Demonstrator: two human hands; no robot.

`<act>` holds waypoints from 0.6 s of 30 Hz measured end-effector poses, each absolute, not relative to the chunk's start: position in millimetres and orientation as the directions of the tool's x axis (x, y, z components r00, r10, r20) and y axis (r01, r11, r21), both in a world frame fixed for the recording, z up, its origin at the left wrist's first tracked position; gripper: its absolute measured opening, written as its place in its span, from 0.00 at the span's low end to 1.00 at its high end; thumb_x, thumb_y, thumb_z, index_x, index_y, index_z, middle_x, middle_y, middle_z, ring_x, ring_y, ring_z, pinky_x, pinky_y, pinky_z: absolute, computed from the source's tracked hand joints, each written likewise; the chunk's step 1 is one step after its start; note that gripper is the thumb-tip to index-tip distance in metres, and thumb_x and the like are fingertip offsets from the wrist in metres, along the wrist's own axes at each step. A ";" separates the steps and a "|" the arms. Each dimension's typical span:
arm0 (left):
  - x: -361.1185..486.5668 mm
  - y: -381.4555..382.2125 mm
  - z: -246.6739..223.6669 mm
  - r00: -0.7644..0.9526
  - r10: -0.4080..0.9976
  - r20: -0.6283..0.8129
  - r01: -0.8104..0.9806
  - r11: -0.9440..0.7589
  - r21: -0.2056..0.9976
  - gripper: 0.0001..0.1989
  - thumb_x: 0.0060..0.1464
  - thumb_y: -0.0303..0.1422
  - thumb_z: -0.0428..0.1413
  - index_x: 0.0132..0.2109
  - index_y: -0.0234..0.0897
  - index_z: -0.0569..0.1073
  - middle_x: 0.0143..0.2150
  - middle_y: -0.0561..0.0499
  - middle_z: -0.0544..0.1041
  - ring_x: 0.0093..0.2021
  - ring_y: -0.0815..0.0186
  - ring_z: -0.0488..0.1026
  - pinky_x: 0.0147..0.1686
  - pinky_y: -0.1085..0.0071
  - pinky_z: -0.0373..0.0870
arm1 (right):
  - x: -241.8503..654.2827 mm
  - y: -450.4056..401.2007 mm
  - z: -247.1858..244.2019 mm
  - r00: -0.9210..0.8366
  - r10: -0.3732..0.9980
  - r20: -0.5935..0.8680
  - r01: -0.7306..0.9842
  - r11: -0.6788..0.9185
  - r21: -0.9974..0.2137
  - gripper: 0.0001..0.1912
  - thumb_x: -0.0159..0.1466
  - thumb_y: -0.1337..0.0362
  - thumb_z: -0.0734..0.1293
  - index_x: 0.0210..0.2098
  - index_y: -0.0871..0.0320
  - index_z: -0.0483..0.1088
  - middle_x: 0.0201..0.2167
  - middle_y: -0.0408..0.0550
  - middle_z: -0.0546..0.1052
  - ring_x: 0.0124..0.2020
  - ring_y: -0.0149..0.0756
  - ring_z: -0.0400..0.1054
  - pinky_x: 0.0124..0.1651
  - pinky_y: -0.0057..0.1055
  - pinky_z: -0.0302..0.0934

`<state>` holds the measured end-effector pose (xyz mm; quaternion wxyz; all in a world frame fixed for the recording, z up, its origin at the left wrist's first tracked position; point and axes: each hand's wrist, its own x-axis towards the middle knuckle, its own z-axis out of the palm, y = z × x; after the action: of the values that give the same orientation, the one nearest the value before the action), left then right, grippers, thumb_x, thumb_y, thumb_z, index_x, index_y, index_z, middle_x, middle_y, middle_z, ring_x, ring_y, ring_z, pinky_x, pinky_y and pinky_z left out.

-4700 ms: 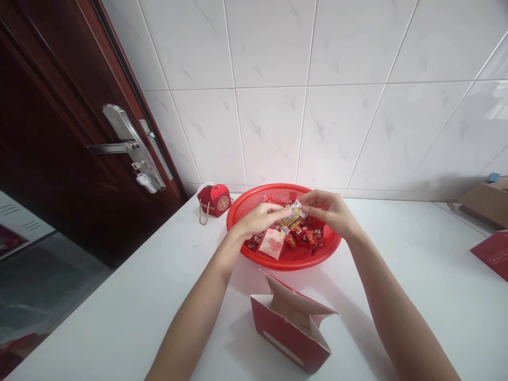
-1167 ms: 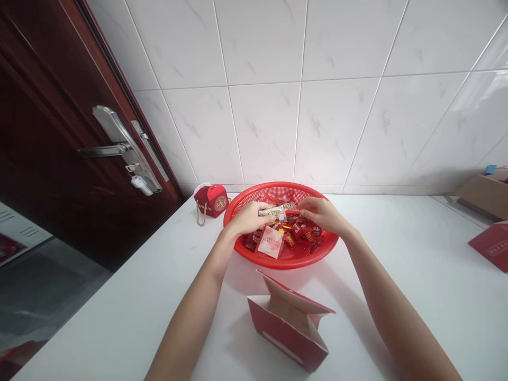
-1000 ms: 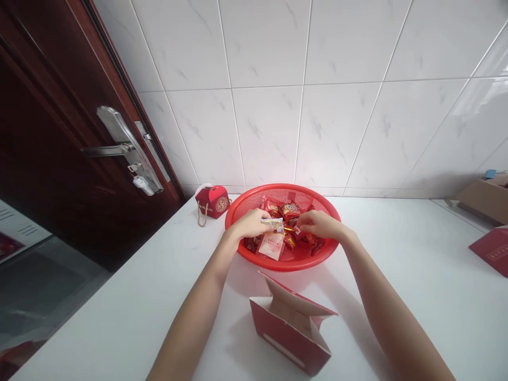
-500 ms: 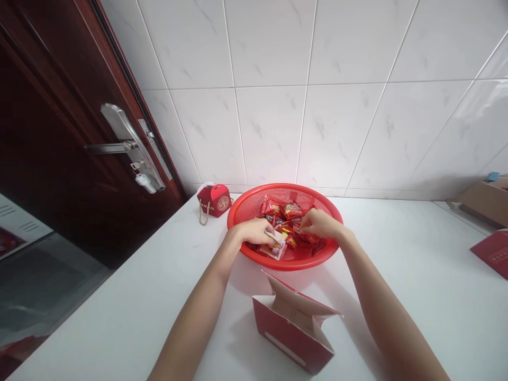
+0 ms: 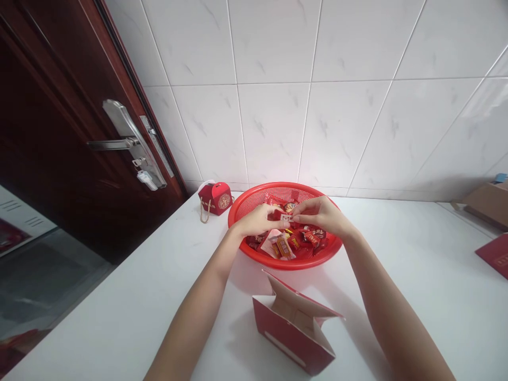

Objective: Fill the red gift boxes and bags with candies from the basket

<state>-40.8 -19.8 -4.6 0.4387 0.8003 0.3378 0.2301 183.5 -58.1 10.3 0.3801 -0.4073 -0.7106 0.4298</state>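
Observation:
Above the red plastic basket (image 5: 254, 256), my two hands meet at a small red-wrapped candy (image 5: 286, 217) with a white label. My left hand (image 5: 259, 219) is closed on the candy's left end, thumb below it. Thumb and forefinger of my right hand (image 5: 323, 216) pinch its right end. Beneath lie several red candy packets (image 5: 313, 235) and a pale packet (image 5: 272, 241) with an orange-brown one (image 5: 283, 247) beside it. In front of the basket stands a red paper box (image 5: 291, 338), its top open and its inside pale.
A small closed red gift box (image 5: 216, 200) with rope handles stands left of the basket. On the right are a cardboard box (image 5: 486, 203) and a flat red item (image 5: 496, 256). Behind the white table (image 5: 166, 296) rises a tiled wall; a dark door with a handle (image 5: 115, 144) is at left.
My left hand has let go of the pale packet, which lies in the basket. My right hand has lifted a red candy and moved left, where both hands now hold it.

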 end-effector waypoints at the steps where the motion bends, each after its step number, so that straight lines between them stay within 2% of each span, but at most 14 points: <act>1: -40.8 -19.6 -5.0 0.660 0.747 0.083 0.332 -0.389 0.859 0.21 0.47 0.49 0.66 0.36 0.34 0.78 0.33 0.50 0.79 0.35 0.61 0.75 0.35 0.68 0.70 | 184.3 -57.6 10.2 -0.369 0.910 0.190 0.261 0.298 -0.918 0.11 0.56 0.57 0.74 0.31 0.59 0.77 0.35 0.49 0.81 0.37 0.39 0.76 0.41 0.34 0.71; 3: -41.4 -18.6 -6.3 0.632 0.769 0.097 0.357 -0.400 0.844 0.21 0.45 0.49 0.67 0.30 0.34 0.76 0.27 0.52 0.75 0.30 0.64 0.72 0.30 0.70 0.67 | 186.4 -55.3 8.4 -0.321 0.936 0.145 0.427 0.279 -0.860 0.08 0.59 0.61 0.71 0.35 0.59 0.74 0.39 0.49 0.81 0.40 0.40 0.77 0.43 0.34 0.71; 4: -41.8 -18.0 -7.1 0.619 0.779 0.100 0.375 -0.405 0.834 0.21 0.44 0.49 0.68 0.28 0.34 0.75 0.26 0.53 0.74 0.29 0.64 0.70 0.29 0.70 0.66 | 187.2 -54.0 7.0 -0.289 0.953 0.093 0.582 0.252 -0.773 0.06 0.61 0.63 0.70 0.37 0.58 0.73 0.41 0.49 0.81 0.42 0.40 0.77 0.43 0.33 0.70; 6: -42.6 -16.8 -8.5 0.605 0.790 0.104 0.399 -0.414 0.818 0.22 0.44 0.50 0.68 0.26 0.34 0.74 0.24 0.54 0.71 0.27 0.66 0.68 0.27 0.71 0.64 | 187.7 -51.9 3.8 -0.216 0.976 -0.032 0.851 0.172 -0.496 0.05 0.61 0.67 0.68 0.38 0.58 0.72 0.42 0.50 0.81 0.44 0.42 0.76 0.41 0.31 0.68; 8: -43.0 -16.0 -9.4 0.598 0.795 0.101 0.421 -0.419 0.805 0.23 0.44 0.51 0.66 0.26 0.34 0.73 0.24 0.55 0.69 0.26 0.67 0.66 0.26 0.72 0.62 | 186.2 -51.0 1.1 -0.156 0.975 -0.155 0.956 0.110 -0.271 0.07 0.58 0.69 0.71 0.37 0.58 0.74 0.40 0.53 0.81 0.43 0.47 0.76 0.36 0.32 0.64; 9: -43.1 -15.8 -9.5 0.597 0.797 0.094 0.433 -0.419 0.798 0.23 0.44 0.51 0.66 0.26 0.34 0.73 0.24 0.55 0.69 0.26 0.67 0.66 0.26 0.72 0.61 | 185.0 -51.1 0.2 -0.141 0.969 -0.202 0.970 0.094 -0.224 0.08 0.56 0.70 0.72 0.36 0.59 0.75 0.40 0.55 0.80 0.42 0.49 0.76 0.34 0.32 0.63; 13: -42.9 -15.5 -9.5 0.591 0.804 0.068 0.472 -0.413 0.779 0.22 0.44 0.51 0.65 0.26 0.34 0.73 0.24 0.54 0.69 0.27 0.67 0.65 0.26 0.71 0.61 | 180.0 -52.5 -0.1 -0.142 0.936 -0.322 0.985 0.100 -0.142 0.13 0.55 0.71 0.72 0.41 0.59 0.77 0.42 0.57 0.80 0.39 0.49 0.77 0.30 0.31 0.58; 18: -43.1 -15.8 -9.0 0.574 0.818 0.048 0.502 -0.397 0.768 0.20 0.43 0.48 0.66 0.27 0.35 0.74 0.25 0.54 0.72 0.28 0.65 0.69 0.28 0.70 0.64 | 176.6 -55.4 4.1 -0.176 0.907 -0.382 0.983 0.138 -0.124 0.13 0.57 0.74 0.68 0.40 0.56 0.79 0.41 0.55 0.80 0.37 0.45 0.76 0.29 0.30 0.57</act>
<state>-43.1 -15.8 -9.0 0.3667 0.8077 0.4085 0.2151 176.6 -55.4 4.1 -0.1080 -0.6328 -0.7466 0.1745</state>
